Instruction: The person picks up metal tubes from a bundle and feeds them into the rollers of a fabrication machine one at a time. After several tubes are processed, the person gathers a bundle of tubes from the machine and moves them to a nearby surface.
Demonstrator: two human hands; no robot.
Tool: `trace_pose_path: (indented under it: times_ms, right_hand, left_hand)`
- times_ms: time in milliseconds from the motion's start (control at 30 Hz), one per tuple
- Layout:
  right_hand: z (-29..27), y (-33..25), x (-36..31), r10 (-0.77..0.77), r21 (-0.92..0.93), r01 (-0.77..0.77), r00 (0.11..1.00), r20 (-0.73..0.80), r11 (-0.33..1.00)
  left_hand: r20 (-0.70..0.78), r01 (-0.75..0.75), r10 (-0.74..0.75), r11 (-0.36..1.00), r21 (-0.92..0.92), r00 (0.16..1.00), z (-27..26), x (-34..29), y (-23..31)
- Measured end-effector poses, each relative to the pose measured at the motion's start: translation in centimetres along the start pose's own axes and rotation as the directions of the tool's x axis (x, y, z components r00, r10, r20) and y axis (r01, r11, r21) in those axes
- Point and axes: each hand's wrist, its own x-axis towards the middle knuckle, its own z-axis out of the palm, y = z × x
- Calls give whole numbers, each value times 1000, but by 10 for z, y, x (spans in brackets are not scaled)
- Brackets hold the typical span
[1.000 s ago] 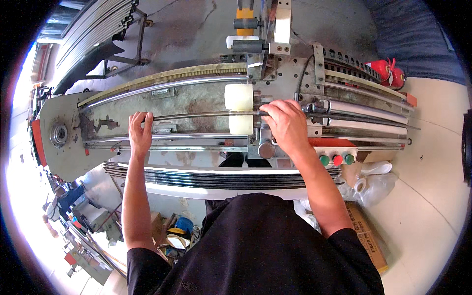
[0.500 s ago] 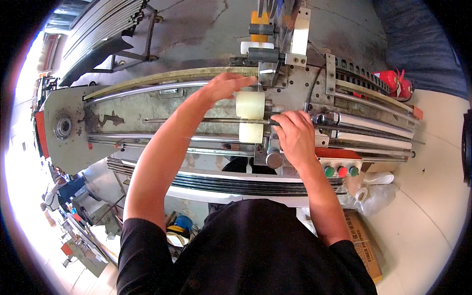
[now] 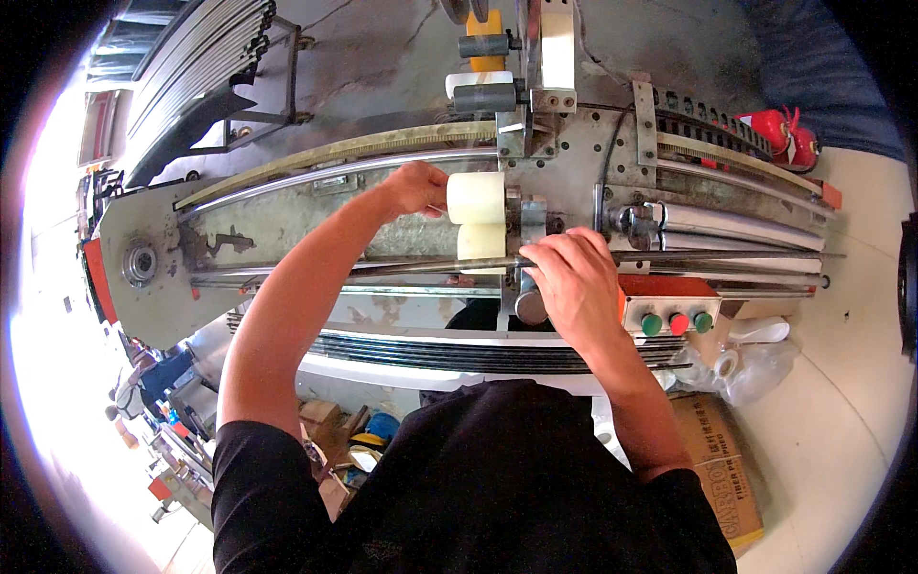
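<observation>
My right hand [image 3: 574, 292] is closed around a long dark rod [image 3: 478, 263], just right of the rollers. The rod runs left to right across the machine, passing over the near edge of the lower pale roller [image 3: 481, 239]. Behind it is the larger pale upper roller [image 3: 475, 198]. At this roller's left end my left hand [image 3: 418, 188] has its fingers curled together; what they pinch, if anything, is hidden. A round metal knob [image 3: 532, 307] sits below my right wrist's side of the rod.
A red control box [image 3: 669, 304] with green and red buttons stands right of my right hand. Several dark rods [image 3: 449, 351] lie on a white ledge in front of me. Rod rack [image 3: 206, 77] at far left, fire extinguishers [image 3: 786, 134] at far right, cardboard box [image 3: 719, 469] on the floor.
The rod has come nearer to me, from between the two rollers to the lower roller's near edge. My left hand has gone from above the upper roller to its left end, fingers now curled.
</observation>
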Motion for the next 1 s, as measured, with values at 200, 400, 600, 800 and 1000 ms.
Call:
trace_pose_path:
  times_ms: [200, 400, 600, 800, 1000]
  right_hand:
    - [-2, -1, -7, -15, 12, 15, 999, 34, 1000]
    - [-1, -2, -14, 1, 7, -2, 999, 44, 1000]
    - [-2, -4, -18, 16, 17, -17, 998, 63, 1000]
    - [1, -1, -17, 7, -1, -7, 997, 80, 1000]
    - [8, 1, 4, -32, 10, 31, 997, 73, 999]
  left_hand:
    - [268, 78, -91, 995, 58, 959, 26, -48, -15]
    - [246, 24, -137, 909, 417, 960, 46, -84, 29]
    - [98, 154, -151, 988, -22, 984, 37, -120, 51]
    - [-50, 47, -57, 981, -187, 997, 35, -131, 94]
    - [-116, 40, -86, 934, -356, 990, 58, -128, 98]
